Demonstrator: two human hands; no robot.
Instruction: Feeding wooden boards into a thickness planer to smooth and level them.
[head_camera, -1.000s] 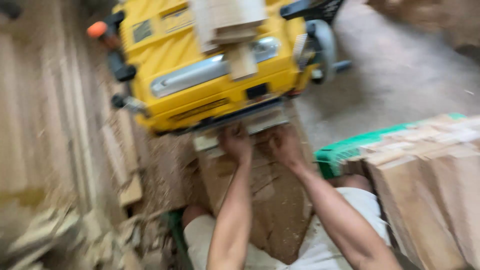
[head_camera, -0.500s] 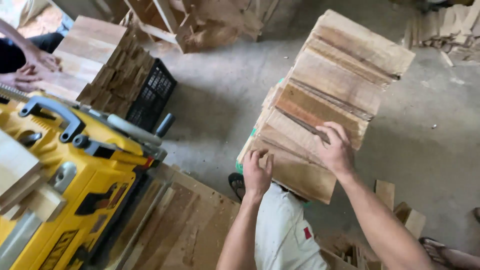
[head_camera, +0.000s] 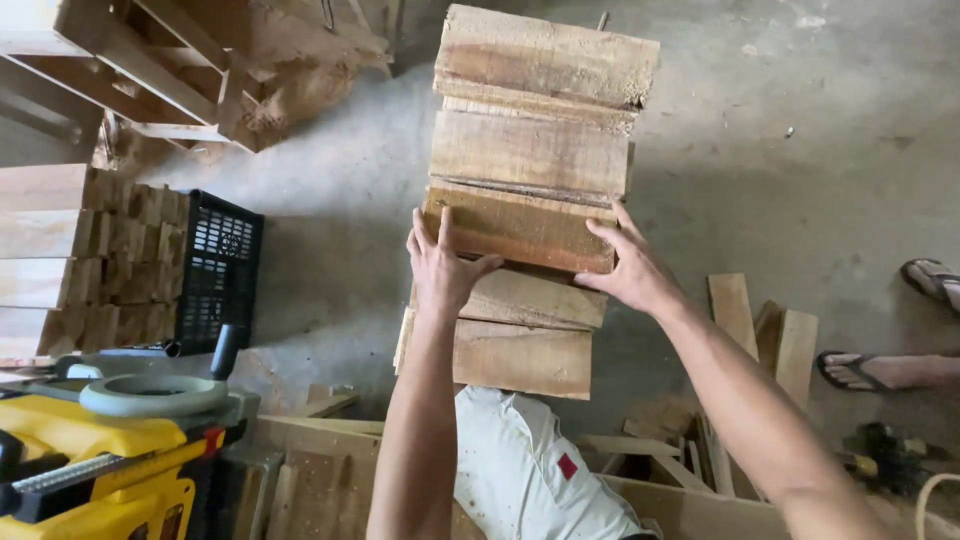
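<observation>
A tall stack of rough wooden boards (head_camera: 535, 150) stands in front of me on the concrete floor. My left hand (head_camera: 440, 262) grips the left end of one brown board (head_camera: 518, 228) in the stack. My right hand (head_camera: 628, 268) holds the same board's right end, fingers spread over its edge. Lower boards (head_camera: 525, 350) of the pile show beneath my forearms.
A yellow thickness planer (head_camera: 100, 450) sits at the lower left. A black plastic crate (head_camera: 215, 270) with stacked wood blocks (head_camera: 80, 250) lies at left. Wooden frames (head_camera: 200, 60) are at the top left. Loose offcuts (head_camera: 770, 335) and another person's sandalled feet (head_camera: 900, 365) are at right.
My view has swung from the planer to the board stack. Both hands left the planer's outfeed and now grasp a board on the stack, which looks closer and more square-on.
</observation>
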